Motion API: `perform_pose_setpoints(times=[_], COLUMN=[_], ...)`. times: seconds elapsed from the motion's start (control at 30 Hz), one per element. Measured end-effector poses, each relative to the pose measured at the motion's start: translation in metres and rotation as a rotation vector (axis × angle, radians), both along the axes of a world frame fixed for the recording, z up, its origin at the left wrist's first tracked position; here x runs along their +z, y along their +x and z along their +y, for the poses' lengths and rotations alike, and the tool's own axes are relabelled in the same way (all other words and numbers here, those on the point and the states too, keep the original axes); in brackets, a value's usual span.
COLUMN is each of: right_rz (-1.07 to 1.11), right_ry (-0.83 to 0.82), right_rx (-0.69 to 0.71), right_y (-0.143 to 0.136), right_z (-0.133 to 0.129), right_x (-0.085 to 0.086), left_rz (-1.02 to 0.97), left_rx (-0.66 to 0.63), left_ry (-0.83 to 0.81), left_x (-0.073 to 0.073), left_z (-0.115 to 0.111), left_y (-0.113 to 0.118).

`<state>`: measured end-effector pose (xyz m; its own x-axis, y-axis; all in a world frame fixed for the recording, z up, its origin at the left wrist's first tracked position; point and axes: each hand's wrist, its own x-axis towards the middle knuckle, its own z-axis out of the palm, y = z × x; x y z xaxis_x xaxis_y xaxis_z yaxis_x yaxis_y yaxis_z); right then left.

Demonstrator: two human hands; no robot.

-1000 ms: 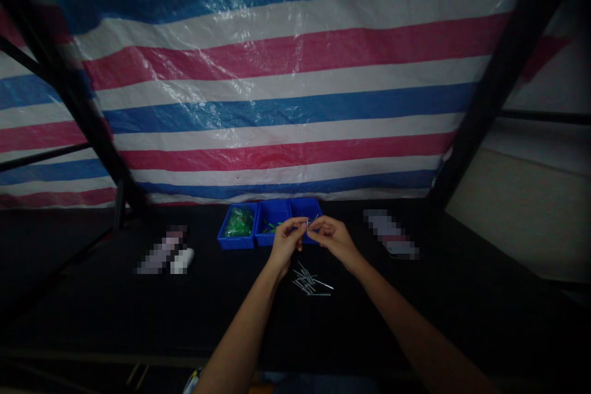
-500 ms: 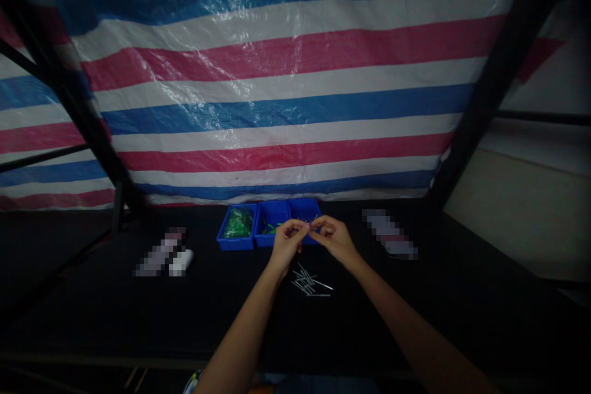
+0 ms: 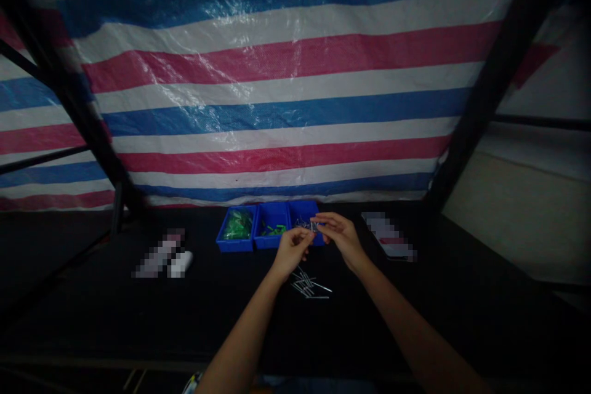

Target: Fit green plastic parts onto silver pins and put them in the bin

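Note:
My left hand [image 3: 294, 247] is closed in a pinch at the front of the right blue bin [image 3: 317, 205]. Just beside it, my right hand [image 3: 344, 237] has its fingers bent together, with the fingertips almost meeting those of the left. A thin silvery glint shows between the fingertips, too small to name for certain. Behind the fingers, thin metal screw-like pieces [image 3: 301, 223] lie in that bin. Below the hands, a loose pile of similar slender metal pieces [image 3: 305, 286] rests on the black table [image 3: 184, 326].
The middle blue bin [image 3: 272, 212] holds small green pieces [image 3: 274, 229]. Clear bags with green contents [image 3: 238, 225] fill the left blue bin [image 3: 221, 242]. A blurred-out phone-like object [image 3: 390, 237] lies at right, and a white object [image 3: 181, 263] at left. Striped sheeting [image 3: 286, 98] hangs behind.
My hands have shifted slightly apart at the fingertips, and the right hand has moved a little right. More of the metal pieces in the right bin now shows. The pile on the table is unchanged.

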<state>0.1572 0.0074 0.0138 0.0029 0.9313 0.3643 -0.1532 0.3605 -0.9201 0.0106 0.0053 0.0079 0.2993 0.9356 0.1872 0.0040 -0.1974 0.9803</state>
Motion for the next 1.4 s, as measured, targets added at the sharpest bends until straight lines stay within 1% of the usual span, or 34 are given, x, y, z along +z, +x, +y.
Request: perform_pose_setpoints(times=[0.1, 0.2, 0.37, 0.43, 0.57, 0.7, 0.8, 0.87, 0.93, 1.0, 1.07, 1.13, 1.23, 1.4], right_rz=[0.006, -0.055, -0.197, -0.206, -0.066, 0.1, 0.156, 0.153, 0.116, 0.028, -0.094, -0.218, -0.366, -0.55], right_ry=[-0.026, -0.039, 0.041, 0.035, -0.076, -0.165, -0.208, -0.225, -0.205, -0.146, -0.06, 0.017, 0.088, 0.085], right_rx=[0.014, -0.005, -0.04, -0.054, -0.072, -0.067, -0.029, -0.014, -0.048, -0.131, -0.222, -0.281, -0.302, -0.276], right_y=[0.0, 0.0, 0.001, 0.001, 0.002, 0.007, 0.009, 0.009, 0.01, 0.011, 0.012, 0.013, 0.012, 0.01], right_z=[-0.001, 0.002, 0.006, 0.006, 0.005, 0.006, 0.007, 0.008, 0.009, 0.01, 0.012, 0.013, 0.015, 0.016], right_x=[0.002, -0.001, -0.007, -0.007, -0.003, -0.001, -0.002, -0.003, -0.004, -0.006, -0.008, -0.012, -0.019, -0.026], left_rz=[0.004, 0.031, 0.125, 0.151, 0.203, 0.311, 0.408, 0.474, 0.538, 0.609, 0.687, 0.753, 0.805, 0.79], left_rx=[0.026, 0.037, 0.034, 0.034, 0.024, -0.009, -0.047, -0.075, -0.1, -0.153, -0.244, -0.328, -0.374, -0.364], left_ry=[0.011, 0.035, 0.114, 0.139, 0.176, 0.232, 0.278, 0.291, 0.303, 0.332, 0.382, 0.447, 0.519, 0.545], left_x=[0.0, -0.002, -0.005, -0.006, -0.007, -0.007, -0.006, -0.004, 0.001, 0.005, 0.009, 0.01, 0.009, 0.002], left_z=[0.001, 0.001, 0.002, 0.002, 0.002, 0.0, -0.003, -0.006, -0.01, -0.014, -0.019, -0.022, -0.024, -0.02], left_y=[-0.001, -0.002, -0.003, -0.003, -0.002, 0.0, 0.0, -0.001, -0.003, -0.004, -0.006, -0.006, -0.005, -0.005])
